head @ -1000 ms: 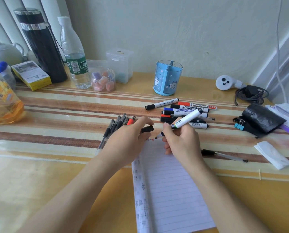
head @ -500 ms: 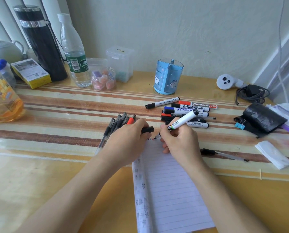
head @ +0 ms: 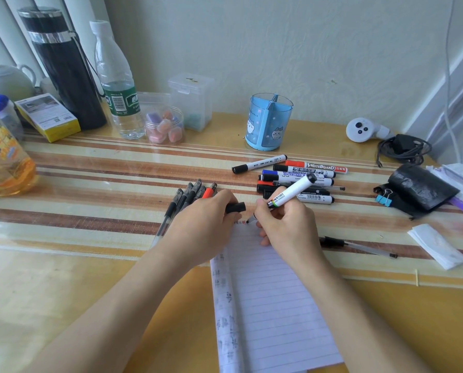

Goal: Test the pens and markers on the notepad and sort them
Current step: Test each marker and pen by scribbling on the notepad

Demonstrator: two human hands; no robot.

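My right hand point(head: 287, 227) grips an uncapped white marker point(head: 292, 191), its black tip touching the top edge of the lined notepad point(head: 273, 305). My left hand point(head: 203, 227) rests at the notepad's top left corner and holds the marker's black cap point(head: 236, 207). A bundle of dark gel pens with one red pen point(head: 190, 196) lies just behind my left hand. A pile of whiteboard markers point(head: 300, 176) lies behind my right hand. One black pen point(head: 357, 246) lies alone to the right of the notepad.
A blue divided pen holder point(head: 269, 122) stands at the back centre. Bottles, a black flask point(head: 63, 68), a yellow box and small plastic containers line the back left. At the right lie a black pouch point(head: 418, 189), a blue binder clip, a cable, a white controller and folded paper point(head: 435, 246).
The marker tip has stayed at the notepad's top edge, with only a slight shift of my right hand. My left hand keeps hold of the cap.
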